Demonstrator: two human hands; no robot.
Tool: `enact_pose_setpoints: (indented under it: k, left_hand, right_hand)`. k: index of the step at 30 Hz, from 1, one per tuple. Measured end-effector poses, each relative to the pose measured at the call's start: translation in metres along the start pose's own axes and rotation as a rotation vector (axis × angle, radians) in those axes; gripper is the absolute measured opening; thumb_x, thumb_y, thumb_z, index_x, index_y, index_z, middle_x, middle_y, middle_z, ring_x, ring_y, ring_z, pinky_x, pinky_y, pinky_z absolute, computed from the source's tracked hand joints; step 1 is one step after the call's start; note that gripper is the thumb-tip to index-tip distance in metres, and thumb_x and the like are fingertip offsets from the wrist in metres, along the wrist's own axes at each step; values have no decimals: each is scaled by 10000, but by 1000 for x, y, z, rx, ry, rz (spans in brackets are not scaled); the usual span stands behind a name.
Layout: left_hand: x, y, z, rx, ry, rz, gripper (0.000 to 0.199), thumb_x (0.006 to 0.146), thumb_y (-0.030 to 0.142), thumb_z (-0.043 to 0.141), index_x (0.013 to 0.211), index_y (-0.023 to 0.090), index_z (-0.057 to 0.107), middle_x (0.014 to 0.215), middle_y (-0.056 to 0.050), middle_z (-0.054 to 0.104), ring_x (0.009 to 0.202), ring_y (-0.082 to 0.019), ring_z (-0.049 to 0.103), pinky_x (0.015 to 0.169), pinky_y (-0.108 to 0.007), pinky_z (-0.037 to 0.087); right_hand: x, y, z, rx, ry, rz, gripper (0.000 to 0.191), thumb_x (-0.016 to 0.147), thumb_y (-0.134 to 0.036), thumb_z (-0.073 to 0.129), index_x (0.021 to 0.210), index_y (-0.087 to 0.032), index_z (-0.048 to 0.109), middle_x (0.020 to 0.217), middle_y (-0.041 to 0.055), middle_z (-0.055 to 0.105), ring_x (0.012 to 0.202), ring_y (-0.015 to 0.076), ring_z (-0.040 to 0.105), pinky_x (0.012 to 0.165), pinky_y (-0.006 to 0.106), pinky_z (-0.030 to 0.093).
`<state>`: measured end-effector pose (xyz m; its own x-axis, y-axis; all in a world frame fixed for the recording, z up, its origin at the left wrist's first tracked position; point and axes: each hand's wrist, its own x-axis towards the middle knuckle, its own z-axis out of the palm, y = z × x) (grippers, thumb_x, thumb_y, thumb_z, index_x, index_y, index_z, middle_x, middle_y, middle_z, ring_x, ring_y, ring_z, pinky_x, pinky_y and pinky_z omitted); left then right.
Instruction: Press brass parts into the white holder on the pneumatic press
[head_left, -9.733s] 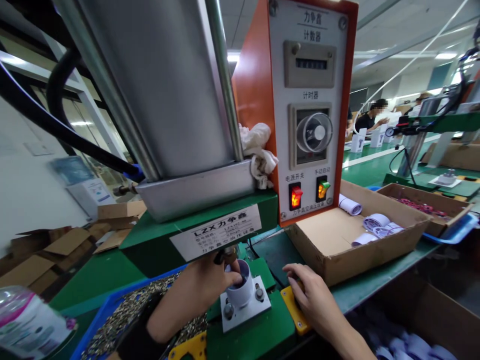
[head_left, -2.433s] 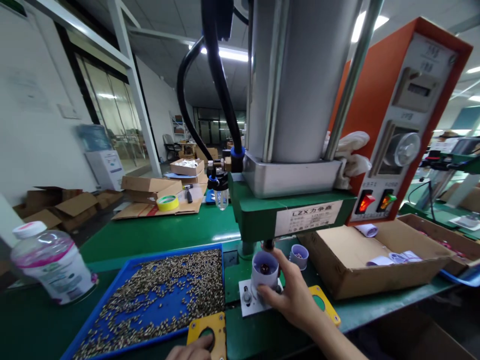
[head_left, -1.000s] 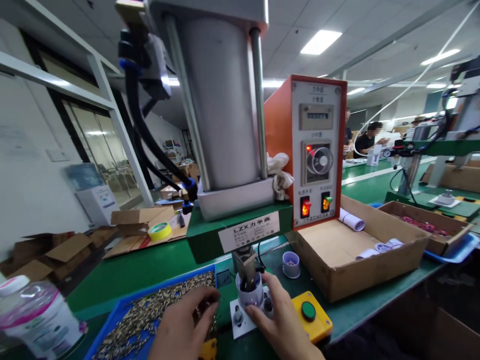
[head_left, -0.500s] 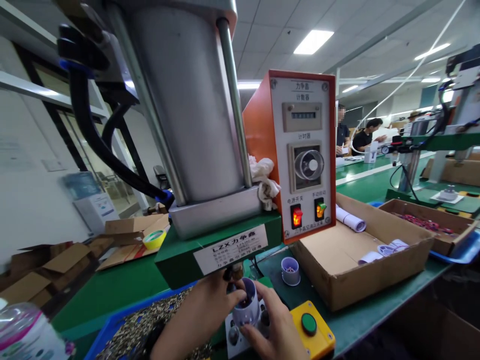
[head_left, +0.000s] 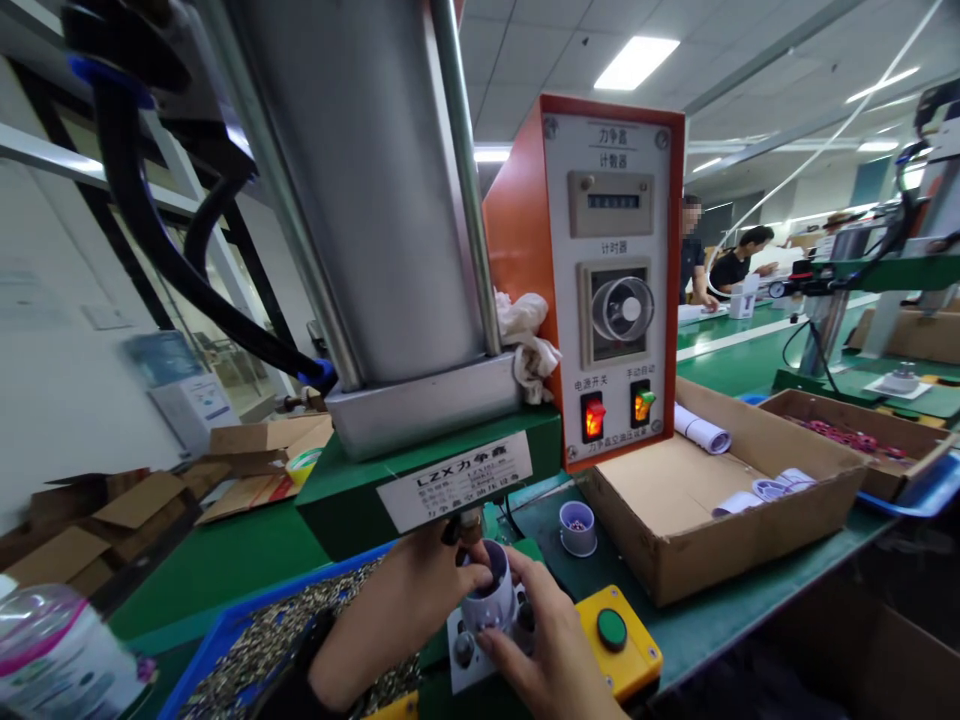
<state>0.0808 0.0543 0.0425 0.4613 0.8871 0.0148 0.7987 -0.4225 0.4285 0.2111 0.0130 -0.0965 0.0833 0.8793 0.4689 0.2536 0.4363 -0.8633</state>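
A pale lilac plastic cup part (head_left: 489, 598) sits on the white fixture plate (head_left: 463, 645) under the press head (head_left: 463, 525). My left hand (head_left: 411, 595) reaches into the cup's top with its fingertips pinched, apparently on a small metal insert that I cannot see clearly. From the front right, my right hand (head_left: 544, 650) steadies the cup's side with thumb and fingers. A blue tray (head_left: 225, 635) full of small brass inserts lies under my left forearm.
A yellow button box with a green button (head_left: 613, 630) sits right of the fixture. Behind it stands a second lilac cup (head_left: 577, 527). The orange control box (head_left: 615, 270), cardboard boxes (head_left: 720, 500) with parts and a bottle (head_left: 60, 660) surround the press. People work at far benches.
My left hand left the brass tray and went to the cup's opening under the press head. My right hand stayed on the cup. The camera moved closer.
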Motion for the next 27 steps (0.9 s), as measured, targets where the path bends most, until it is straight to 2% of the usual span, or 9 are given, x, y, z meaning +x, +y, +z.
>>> enact_pose_setpoints:
  k: [8,14,20,24,27]
  left_hand:
    - [5,-4,1,12,-10,4,86,714,280,561,783,231,578,868,24,574,807,-148,540,755,-279,389]
    - [4,2,0,15,-20,-25,98,666,257,556,758,226,559,809,38,561,720,-138,511,645,-281,354]
    - [5,4,1,-9,-19,-25,107,647,247,582,750,221,571,876,32,572,778,-147,529,679,-277,376]
    - [1,7,-5,-63,-2,-15,201,690,299,611,877,227,592,895,24,606,803,-156,563,715,-273,428]
    - [-23,-5,-7,-124,77,8,280,776,391,587,1019,252,607,944,10,663,847,-180,603,762,-292,476]
  right_hand:
    - [0,2,-1,7,-29,12,659,712,-158,630,1347,-265,493,1296,52,596,1196,240,559,1032,386,451]
    - [-1,-3,-2,6,-20,26,636,729,-159,610,1346,-259,496,1285,58,598,1195,238,552,1029,381,447]
    - [-2,1,-1,-17,-26,21,643,736,-177,615,1361,-237,477,1325,66,581,1226,235,540,1049,365,434]
    - [-2,0,-1,-16,-24,36,641,718,-170,618,1346,-223,495,1320,75,586,1234,245,537,1059,377,427]
    - [-1,3,0,-19,-30,24,662,710,-163,629,1353,-235,488,1310,69,591,1221,241,548,1052,372,436]
